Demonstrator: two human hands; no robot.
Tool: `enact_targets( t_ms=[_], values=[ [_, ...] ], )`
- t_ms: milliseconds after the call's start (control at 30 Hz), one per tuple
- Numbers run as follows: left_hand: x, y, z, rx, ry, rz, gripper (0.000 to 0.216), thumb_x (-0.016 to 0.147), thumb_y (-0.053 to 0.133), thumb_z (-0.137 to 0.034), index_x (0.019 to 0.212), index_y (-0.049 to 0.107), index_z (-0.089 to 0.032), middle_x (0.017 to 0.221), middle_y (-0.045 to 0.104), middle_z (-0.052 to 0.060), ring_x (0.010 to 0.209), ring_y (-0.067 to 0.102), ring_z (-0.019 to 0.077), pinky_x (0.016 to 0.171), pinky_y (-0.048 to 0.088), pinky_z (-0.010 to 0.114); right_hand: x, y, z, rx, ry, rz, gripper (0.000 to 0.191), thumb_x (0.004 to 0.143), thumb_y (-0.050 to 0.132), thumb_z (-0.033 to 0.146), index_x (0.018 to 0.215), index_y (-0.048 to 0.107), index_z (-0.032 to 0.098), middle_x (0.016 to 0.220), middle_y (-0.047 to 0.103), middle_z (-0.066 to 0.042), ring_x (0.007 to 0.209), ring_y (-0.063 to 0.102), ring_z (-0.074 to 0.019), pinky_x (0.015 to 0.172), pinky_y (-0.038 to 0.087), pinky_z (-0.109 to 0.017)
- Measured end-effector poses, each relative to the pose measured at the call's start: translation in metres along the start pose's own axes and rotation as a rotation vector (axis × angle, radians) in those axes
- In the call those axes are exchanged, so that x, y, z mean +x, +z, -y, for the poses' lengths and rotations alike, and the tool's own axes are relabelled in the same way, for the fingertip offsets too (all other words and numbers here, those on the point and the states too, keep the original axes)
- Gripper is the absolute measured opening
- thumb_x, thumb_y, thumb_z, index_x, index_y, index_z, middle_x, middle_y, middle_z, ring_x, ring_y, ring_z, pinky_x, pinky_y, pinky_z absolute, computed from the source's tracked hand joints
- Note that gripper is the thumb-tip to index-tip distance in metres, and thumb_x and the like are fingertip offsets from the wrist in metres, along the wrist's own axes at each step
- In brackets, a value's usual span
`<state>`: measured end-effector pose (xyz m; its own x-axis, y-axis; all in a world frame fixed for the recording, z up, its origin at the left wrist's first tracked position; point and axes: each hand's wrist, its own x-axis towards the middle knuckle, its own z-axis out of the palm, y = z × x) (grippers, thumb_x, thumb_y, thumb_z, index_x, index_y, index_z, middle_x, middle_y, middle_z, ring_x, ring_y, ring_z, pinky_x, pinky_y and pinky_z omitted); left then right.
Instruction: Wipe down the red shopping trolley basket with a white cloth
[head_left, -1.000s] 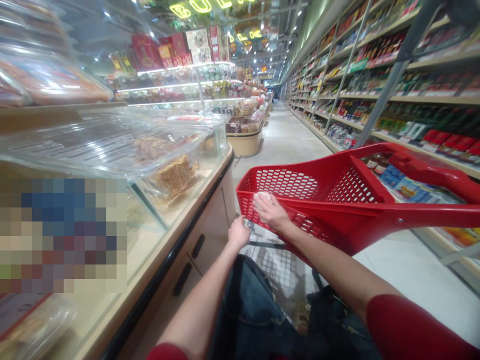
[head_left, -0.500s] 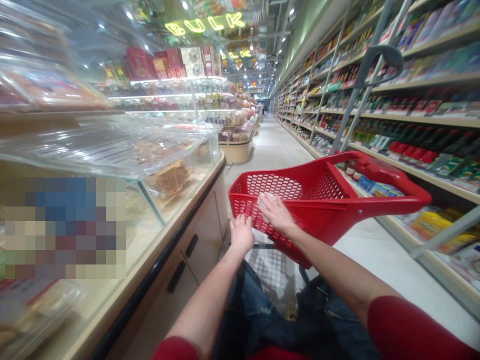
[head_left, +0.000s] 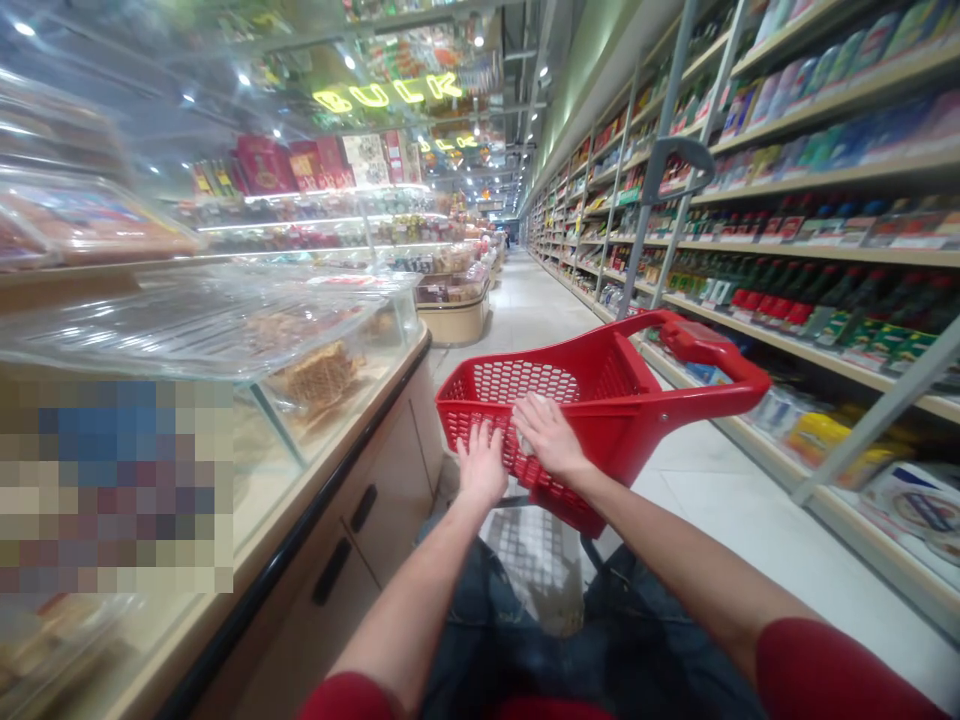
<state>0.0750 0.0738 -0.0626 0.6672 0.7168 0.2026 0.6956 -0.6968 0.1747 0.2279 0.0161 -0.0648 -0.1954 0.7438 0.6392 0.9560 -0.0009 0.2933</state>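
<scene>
A red plastic shopping cart (head_left: pixel 600 440) with a perforated basket stands before me, its handle pointing right. My left hand (head_left: pixel 482 465) is open, fingers spread, at the outer side of the basket near its left end; whether it presses on the plastic I cannot tell. Just to the right, my right hand (head_left: pixel 551 440) lies over the basket's side below the rim. A bit of crumpled white cloth (head_left: pixel 523 443) shows beneath its fingers, pressed against the red plastic; most of it is hidden by the hand.
On the left runs a counter (head_left: pixel 330 470) with clear cases of packaged food and a dark edge rail. Tall shelves (head_left: pixel 817 250) of bottles and packets line the right side, with a grey metal ladder (head_left: pixel 651 190) leaning there. A tiled aisle (head_left: pixel 517 300) stretches ahead.
My left hand has risen and spread its fingers on the basket's side. My right hand stays on the side with the white cloth. The view has turned slightly right.
</scene>
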Motion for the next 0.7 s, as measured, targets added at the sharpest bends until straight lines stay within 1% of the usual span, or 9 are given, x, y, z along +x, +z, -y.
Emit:
enact_targets(
  t_ms=[100,200,267,367,467,533,600,700],
  values=[
    [-0.003,0.002,-0.012,0.013,0.041,0.029,0.063,0.073,0.044,-0.017,0.134,0.029,-0.018,0.146,0.018,0.01,0.135,0.01,0.0244,0.107,0.006,0.05,-0.021,0.012,-0.003,-0.018,0.009,0.031,0.035,0.084,0.045,0.018,0.118,0.054,0.014,0.134,0.042,-0.012,0.129,0.028,-0.0255,0.103,0.024,-0.052],
    [-0.006,0.007,-0.023,0.022,0.11,0.075,0.063,0.073,0.045,-0.018,0.134,0.03,-0.017,0.146,0.018,0.01,0.135,0.009,0.0246,0.108,0.004,0.049,-0.048,0.027,0.004,-0.03,-0.007,0.04,0.034,0.085,0.043,0.016,0.116,0.055,0.013,0.131,0.046,-0.012,0.127,0.032,-0.0248,0.103,0.027,-0.049],
    [-0.007,0.009,-0.028,0.017,0.142,0.094,0.065,0.071,0.046,-0.019,0.135,0.029,-0.016,0.147,0.017,0.01,0.135,0.008,0.0249,0.108,0.003,0.049,-0.059,0.03,0.008,-0.029,-0.013,0.045,0.033,0.084,0.042,0.014,0.115,0.056,0.011,0.127,0.05,-0.012,0.125,0.035,-0.0246,0.103,0.03,-0.047],
    [-0.004,0.009,-0.033,0.006,0.124,0.079,0.066,0.071,0.045,-0.019,0.135,0.028,-0.016,0.147,0.017,0.009,0.135,0.009,0.024,0.108,0.005,0.049,-0.056,0.015,0.004,-0.015,-0.021,0.012,0.034,0.084,0.043,0.014,0.115,0.056,0.01,0.125,0.052,-0.012,0.124,0.036,-0.0239,0.102,0.034,-0.044],
    [0.001,0.006,-0.035,0.008,0.084,0.025,0.065,0.073,0.042,-0.017,0.136,0.026,-0.015,0.146,0.018,0.01,0.135,0.011,0.0226,0.108,0.006,0.048,-0.039,-0.01,-0.011,-0.014,-0.002,-0.069,0.035,0.086,0.041,0.014,0.119,0.053,0.013,0.131,0.046,-0.01,0.128,0.029,-0.0236,0.103,0.031,-0.043],
    [0.003,0.004,-0.037,0.011,0.077,0.003,0.065,0.073,0.041,-0.017,0.136,0.025,-0.014,0.146,0.018,0.01,0.135,0.01,0.0229,0.108,0.005,0.048,-0.033,-0.02,-0.021,-0.025,0.036,-0.082,0.036,0.085,0.042,0.014,0.12,0.053,0.014,0.134,0.043,-0.01,0.13,0.026,-0.0243,0.103,0.03,-0.045],
    [0.003,0.002,-0.041,0.01,0.08,0.011,0.066,0.073,0.042,-0.017,0.136,0.025,-0.014,0.147,0.017,0.01,0.135,0.01,0.0237,0.108,0.006,0.048,-0.038,-0.02,-0.025,-0.03,0.044,-0.043,0.036,0.084,0.043,0.014,0.119,0.054,0.015,0.133,0.043,-0.01,0.129,0.027,-0.0251,0.101,0.032,-0.046],
    [0.002,-0.001,-0.048,-0.007,0.106,0.036,0.065,0.073,0.041,-0.018,0.136,0.026,-0.014,0.146,0.017,0.01,0.135,0.01,0.0238,0.108,0.006,0.048,-0.06,-0.01,-0.018,-0.012,0.017,0.017,0.033,0.083,0.045,0.013,0.113,0.058,0.014,0.127,0.051,-0.01,0.124,0.036,-0.0237,0.099,0.037,-0.043]
  ],
)
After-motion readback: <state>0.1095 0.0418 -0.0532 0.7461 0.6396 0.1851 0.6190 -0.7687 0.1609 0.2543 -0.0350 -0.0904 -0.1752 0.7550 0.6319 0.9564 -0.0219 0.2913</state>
